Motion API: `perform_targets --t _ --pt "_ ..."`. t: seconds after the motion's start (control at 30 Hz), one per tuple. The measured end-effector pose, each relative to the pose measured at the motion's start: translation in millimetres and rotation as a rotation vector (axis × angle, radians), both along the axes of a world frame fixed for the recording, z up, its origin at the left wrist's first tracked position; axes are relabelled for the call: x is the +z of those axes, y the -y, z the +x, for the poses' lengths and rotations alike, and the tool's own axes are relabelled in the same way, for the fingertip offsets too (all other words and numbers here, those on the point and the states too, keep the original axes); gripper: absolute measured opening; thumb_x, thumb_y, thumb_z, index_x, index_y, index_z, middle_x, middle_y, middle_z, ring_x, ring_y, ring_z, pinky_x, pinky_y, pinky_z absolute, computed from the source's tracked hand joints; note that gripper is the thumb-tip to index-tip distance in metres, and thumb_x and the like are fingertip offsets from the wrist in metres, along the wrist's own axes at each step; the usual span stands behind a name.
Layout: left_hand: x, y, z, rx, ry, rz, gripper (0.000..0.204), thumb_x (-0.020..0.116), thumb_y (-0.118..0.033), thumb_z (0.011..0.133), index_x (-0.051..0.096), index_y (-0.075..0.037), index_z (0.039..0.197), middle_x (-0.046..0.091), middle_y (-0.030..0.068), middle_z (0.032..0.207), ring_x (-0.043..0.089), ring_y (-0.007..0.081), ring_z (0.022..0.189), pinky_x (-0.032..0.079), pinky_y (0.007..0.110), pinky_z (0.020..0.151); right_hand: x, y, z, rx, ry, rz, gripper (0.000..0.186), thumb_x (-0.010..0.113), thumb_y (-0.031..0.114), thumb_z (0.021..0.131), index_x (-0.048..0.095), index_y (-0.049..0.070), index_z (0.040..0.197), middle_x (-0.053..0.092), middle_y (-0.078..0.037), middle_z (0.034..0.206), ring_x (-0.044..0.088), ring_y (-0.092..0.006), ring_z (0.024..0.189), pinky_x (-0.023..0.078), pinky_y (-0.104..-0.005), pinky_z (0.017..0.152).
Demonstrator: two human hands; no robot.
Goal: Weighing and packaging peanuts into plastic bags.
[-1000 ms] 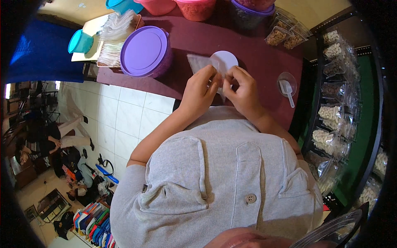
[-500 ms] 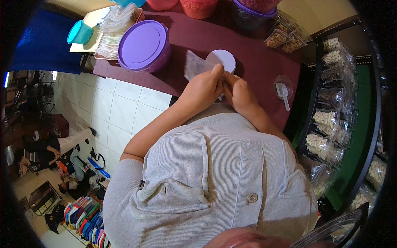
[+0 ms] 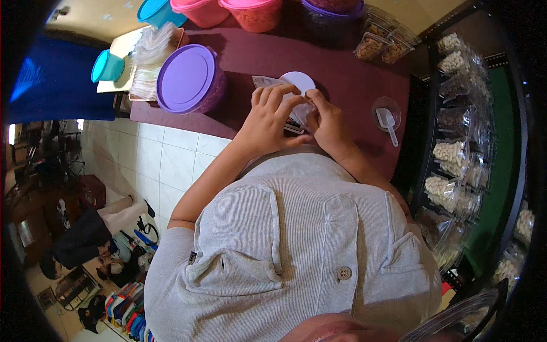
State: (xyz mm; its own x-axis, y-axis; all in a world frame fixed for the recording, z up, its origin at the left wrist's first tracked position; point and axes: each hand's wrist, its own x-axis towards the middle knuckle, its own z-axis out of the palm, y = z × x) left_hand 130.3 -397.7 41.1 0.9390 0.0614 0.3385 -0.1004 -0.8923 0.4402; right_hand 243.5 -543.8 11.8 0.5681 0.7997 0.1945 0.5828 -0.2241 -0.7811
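The left hand, closed in beside the right a moment ago, now spreads its fingers apart; its contact is unclear. The right hand pinches the edge of a clear plastic bag between both hands. Beyond: a white disc, maroon table, purple-lidded tub, pink tubs.

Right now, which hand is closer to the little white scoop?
Right. The right hand is to the left of the white scoop, apart from it. The left hand is also to its left but farther away, beyond the right hand.
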Motion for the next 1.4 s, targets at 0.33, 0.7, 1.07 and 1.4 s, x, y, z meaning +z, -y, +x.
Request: perform_targets --t 0.33,0.7,1.07,1.4 --pt "-19 4 28 -0.037 0.14 -0.084 0.089 0.088 -0.024 0.049 0.049 -0.007 0.127 0.055 0.0144 0.123 0.051 0.036 0.12 0.034 0.052 0.11 13 3 5 -0.017 -0.26 0.036 0.046 0.066 0.008 0.082 0.042 0.006 0.121 0.065 -0.024 0.1 0.064 -0.0437 0.098 0.052 -0.0485 0.076" --pt "-16 4 25 0.196 0.085 0.002 0.074 0.083 -0.023 0.053 0.054 -0.005 0.119 0.057 0.0099 0.106 0.053 0.0303 0.097 0.042 0.043 0.087 28 3 12 0.057 0.191 -0.044 0.03 0.074 0.025 0.079 0.058 0.002 0.089 0.059 -0.013 0.097 0.056 -0.0313 0.092 0.043 -0.0422 0.081" --pt "-35 4 28 0.113 0.205 -0.099 0.062 0.079 -0.009 0.056 0.051 -0.002 0.111 0.055 0.016 0.11 0.053 0.0377 0.104 0.042 0.05 0.09 8 4 0 0.11 0.002 0.251 0.012 0.069 0.014 0.084 0.064 0.005 0.091 0.058 -0.012 0.116 0.049 -0.0306 0.105 0.039 -0.045 0.095" --pt "-23 1 15 0.136 -0.105 -0.265 0.066 0.083 -0.015 0.058 0.052 -0.003 0.115 0.062 0.0154 0.104 0.06 0.0353 0.099 0.048 0.044 0.087 -1 8 -1 0.164 -0.101 0.066 0.01 0.069 0.012 0.084 0.065 0.004 0.089 0.049 -0.019 0.134 0.041 -0.0358 0.124 0.034 -0.046 0.105"
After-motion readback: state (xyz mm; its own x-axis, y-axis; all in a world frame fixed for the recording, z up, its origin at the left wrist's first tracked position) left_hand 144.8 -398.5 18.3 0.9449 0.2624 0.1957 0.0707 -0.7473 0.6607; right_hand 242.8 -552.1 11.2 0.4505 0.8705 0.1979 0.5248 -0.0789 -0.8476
